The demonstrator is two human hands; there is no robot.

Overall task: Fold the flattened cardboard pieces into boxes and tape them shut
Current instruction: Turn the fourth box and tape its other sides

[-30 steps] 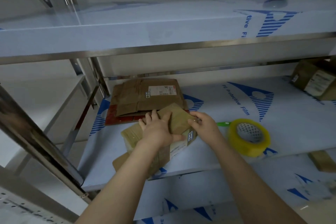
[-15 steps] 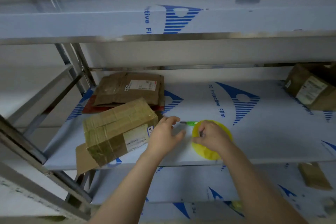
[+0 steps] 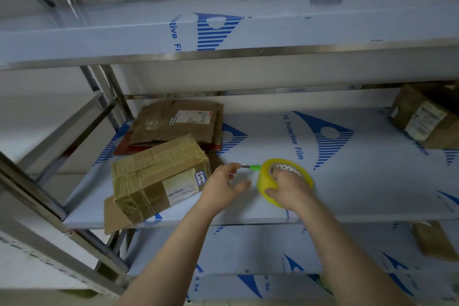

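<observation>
Yellow glossy tape roll: right hand grips it | left hand loose, spread | taped cardboard box beside

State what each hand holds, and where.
Right hand grips the yellow tape roll, fingers through its core, thumb on the outer face. Left hand holds nothing.

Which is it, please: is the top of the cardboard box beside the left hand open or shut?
Shut: the cardboard box has top flaps lying flat under tape strips.
</observation>
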